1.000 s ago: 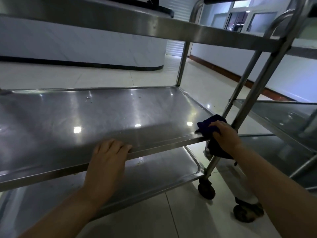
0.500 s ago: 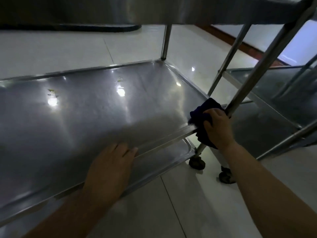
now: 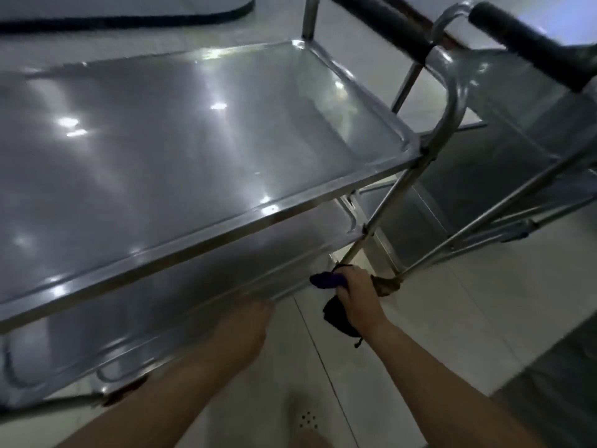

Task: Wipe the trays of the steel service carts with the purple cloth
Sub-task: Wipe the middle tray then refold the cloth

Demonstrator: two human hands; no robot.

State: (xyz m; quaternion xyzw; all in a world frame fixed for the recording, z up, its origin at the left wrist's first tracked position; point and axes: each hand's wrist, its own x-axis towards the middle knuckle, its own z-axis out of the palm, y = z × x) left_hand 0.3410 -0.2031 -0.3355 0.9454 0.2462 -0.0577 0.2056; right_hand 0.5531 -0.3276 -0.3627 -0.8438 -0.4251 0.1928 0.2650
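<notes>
My right hand [image 3: 357,294] grips the bunched purple cloth [image 3: 326,281] at the near right corner of the lowest shiny steel cart tray [image 3: 200,286], beside the slanted steel post [image 3: 384,208]. My left hand [image 3: 240,331] rests on that tray's front rim, fingers straight.

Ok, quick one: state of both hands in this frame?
Left hand: open, fingers resting on the lower tray edge.
Right hand: gripping the purple cloth.
</notes>
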